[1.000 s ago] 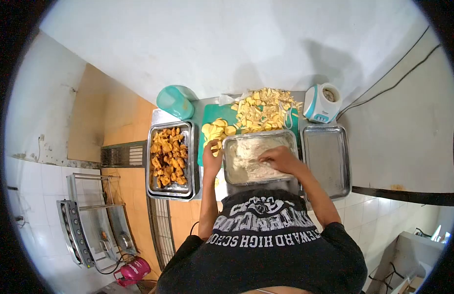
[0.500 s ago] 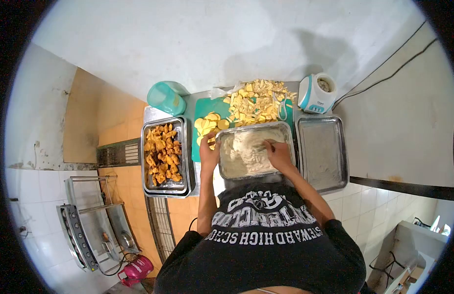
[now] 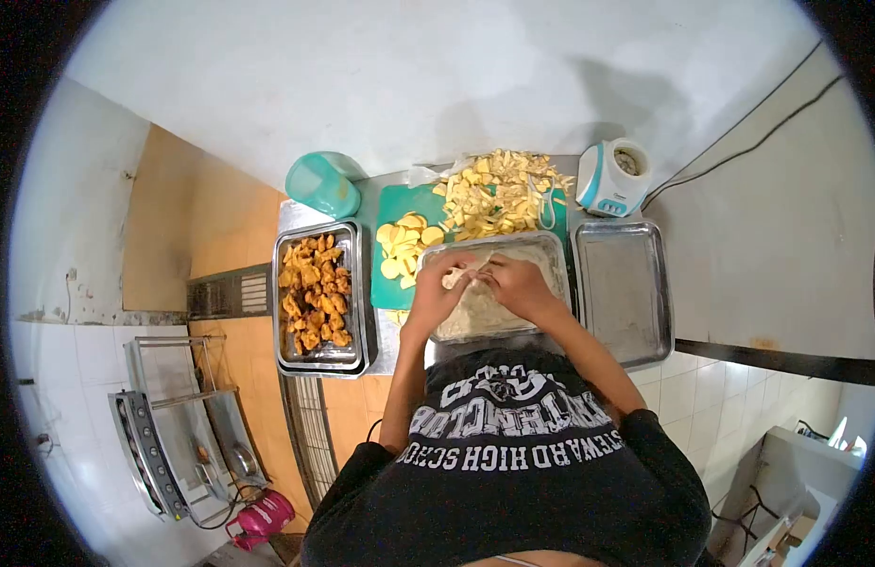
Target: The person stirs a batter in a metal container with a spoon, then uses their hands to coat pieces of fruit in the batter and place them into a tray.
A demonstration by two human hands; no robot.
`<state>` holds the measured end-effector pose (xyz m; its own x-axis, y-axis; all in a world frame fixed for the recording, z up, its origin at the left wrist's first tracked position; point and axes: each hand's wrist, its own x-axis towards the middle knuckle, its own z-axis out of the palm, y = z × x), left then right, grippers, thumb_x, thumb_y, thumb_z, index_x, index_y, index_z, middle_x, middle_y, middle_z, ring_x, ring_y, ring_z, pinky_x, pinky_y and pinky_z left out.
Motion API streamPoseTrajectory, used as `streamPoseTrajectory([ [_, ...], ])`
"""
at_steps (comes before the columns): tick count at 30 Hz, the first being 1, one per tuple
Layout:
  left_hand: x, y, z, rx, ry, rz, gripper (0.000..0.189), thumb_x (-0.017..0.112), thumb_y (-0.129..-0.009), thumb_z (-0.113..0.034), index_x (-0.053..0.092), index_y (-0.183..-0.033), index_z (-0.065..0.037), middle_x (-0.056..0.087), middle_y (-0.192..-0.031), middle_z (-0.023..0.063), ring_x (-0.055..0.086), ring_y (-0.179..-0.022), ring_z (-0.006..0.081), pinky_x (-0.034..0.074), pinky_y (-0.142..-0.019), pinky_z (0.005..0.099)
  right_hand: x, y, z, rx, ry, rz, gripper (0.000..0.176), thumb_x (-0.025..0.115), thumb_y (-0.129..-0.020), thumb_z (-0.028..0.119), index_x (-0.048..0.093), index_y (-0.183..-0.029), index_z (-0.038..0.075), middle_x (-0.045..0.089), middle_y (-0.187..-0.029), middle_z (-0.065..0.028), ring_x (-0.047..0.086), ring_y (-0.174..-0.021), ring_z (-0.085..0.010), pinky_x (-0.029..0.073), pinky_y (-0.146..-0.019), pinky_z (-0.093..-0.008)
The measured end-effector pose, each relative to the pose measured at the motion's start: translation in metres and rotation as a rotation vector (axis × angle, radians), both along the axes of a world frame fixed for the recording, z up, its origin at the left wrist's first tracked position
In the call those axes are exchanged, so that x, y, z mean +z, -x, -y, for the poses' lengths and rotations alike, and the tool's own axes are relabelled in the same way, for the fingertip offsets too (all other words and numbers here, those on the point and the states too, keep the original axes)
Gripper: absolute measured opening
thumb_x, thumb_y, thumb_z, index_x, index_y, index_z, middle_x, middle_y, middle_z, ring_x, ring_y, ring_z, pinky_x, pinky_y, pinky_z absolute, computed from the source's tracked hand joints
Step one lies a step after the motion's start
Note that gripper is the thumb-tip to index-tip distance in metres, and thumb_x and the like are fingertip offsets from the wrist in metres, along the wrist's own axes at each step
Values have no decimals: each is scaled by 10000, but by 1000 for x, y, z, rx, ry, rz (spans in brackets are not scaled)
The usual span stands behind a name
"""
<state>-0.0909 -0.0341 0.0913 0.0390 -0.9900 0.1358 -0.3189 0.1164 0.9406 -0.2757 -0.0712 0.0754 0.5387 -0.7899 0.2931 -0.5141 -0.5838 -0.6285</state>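
Observation:
A metal tray of pale flour-like mix (image 3: 485,317) stands in front of my body. Over it, my left hand (image 3: 442,291) and my right hand (image 3: 515,285) meet, fingertips close together and fingers bent inward. Something small and pale seems to be between them, too hidden to name. Behind the tray lies a green cutting board (image 3: 388,203) with round yellow slices (image 3: 400,248) at its left. Farther back is a heap of yellow chopped pieces and peelings (image 3: 494,194), with a white-handled tool (image 3: 547,210) on its right side.
At the left, a metal tray (image 3: 360,326) holds browned fried pieces (image 3: 312,293). A teal container (image 3: 321,186) sits behind it. On the right are another metal tray (image 3: 622,293) and a white and blue appliance (image 3: 612,180). A pink gas cylinder (image 3: 265,515) stands lower left.
My left hand has moved from the tray's left edge to above the mix. My right hand has shifted left and lifted from the mix, and the two now meet.

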Motion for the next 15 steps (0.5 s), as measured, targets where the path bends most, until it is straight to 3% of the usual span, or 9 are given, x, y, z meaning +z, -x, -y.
streamPoseTrajectory([
  [2,-2,9,9,-207,149,209,186,713,-823,-86,708,-1008,-77,671,-1007,125,645,-899,275,503,-802,354,-12,5,-5,-52,-64,-29,150,639,-847,154,671,-917,25,634,-912,-149,640,-775,-371,516,-680,-480],
  [3,2,20,8,-179,138,229,164,725,-794,-91,722,-958,-89,659,-978,134,628,-882,327,506,-770,377,-11,9,-5,-56,-63,-30,150,639,-847,154,671,-917,25,634,-912,-149,640,-775,-371,516,-680,-480],
  [6,9,37,19,-260,70,271,171,724,-783,-82,722,-954,-89,643,-925,126,619,-857,335,501,-738,393,-5,29,-7,-50,-98,-30,114,633,-840,107,667,-901,18,637,-910,-155,637,-808,-379,518,-723,-474],
  [11,19,77,42,-378,380,248,154,667,-815,-87,644,-967,-80,598,-855,133,585,-777,381,483,-664,448,16,65,-10,-272,-122,-116,119,602,-846,104,663,-888,10,646,-901,-174,636,-838,-392,509,-740,-489],
  [13,7,89,42,-407,371,261,155,670,-809,-88,639,-961,-78,599,-857,132,593,-783,375,488,-663,442,17,76,-14,-320,-120,-144,126,600,-844,110,662,-878,6,647,-880,-184,634,-839,-400,507,-738,-492],
  [15,-3,92,40,-438,361,282,157,673,-804,-89,634,-955,-76,600,-859,131,601,-789,370,493,-662,436,3,81,-19,-365,-283,-282,138,603,-811,120,659,-848,-1,648,-849,-212,627,-830,-418,503,-744,-494],
])
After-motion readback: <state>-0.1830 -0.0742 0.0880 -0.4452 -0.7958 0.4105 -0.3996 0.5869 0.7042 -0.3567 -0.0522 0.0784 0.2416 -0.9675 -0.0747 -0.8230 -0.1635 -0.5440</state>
